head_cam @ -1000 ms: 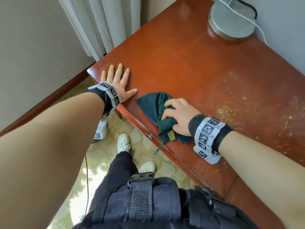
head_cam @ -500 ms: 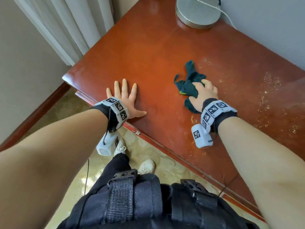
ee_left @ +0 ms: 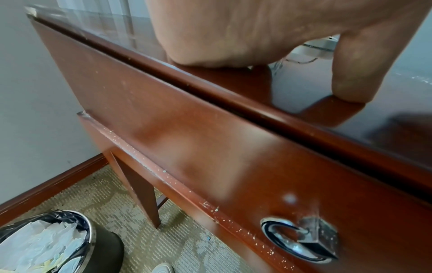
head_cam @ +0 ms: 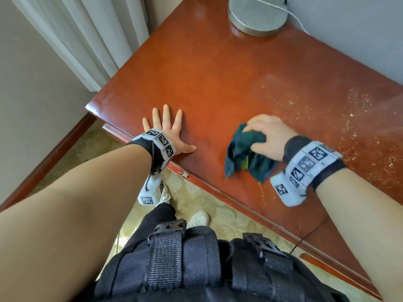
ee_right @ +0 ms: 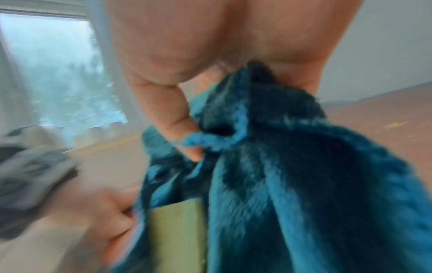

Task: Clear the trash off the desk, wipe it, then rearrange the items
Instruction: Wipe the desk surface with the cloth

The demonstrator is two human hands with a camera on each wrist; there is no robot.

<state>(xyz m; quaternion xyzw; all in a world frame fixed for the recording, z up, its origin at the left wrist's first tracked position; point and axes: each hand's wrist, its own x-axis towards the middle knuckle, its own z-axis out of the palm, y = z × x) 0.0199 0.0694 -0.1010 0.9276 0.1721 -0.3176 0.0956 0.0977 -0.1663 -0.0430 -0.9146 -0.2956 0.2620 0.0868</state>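
My right hand (head_cam: 267,136) grips a bunched dark teal cloth (head_cam: 246,158) and presses it on the red-brown desk (head_cam: 207,68) near its front edge. The right wrist view is blurred; the cloth (ee_right: 292,175) fills it, with a green tag (ee_right: 177,236) showing. My left hand (head_cam: 168,129) lies flat with spread fingers on the desk's front left corner; the thumb (ee_left: 357,70) rests on the top. Yellowish crumbs and dust (head_cam: 327,118) are scattered over the desk's right part.
A round grey lamp base (head_cam: 257,15) with a white cord stands at the desk's back. White curtains (head_cam: 87,40) hang at the left. Below the front edge is a drawer with a metal lock (ee_left: 301,238). A lined bin (ee_left: 46,243) full of paper stands on the carpet.
My right hand swept the cloth away over the desk half a second ago and has now pulled it back toward the front edge. The left hand stayed planted.
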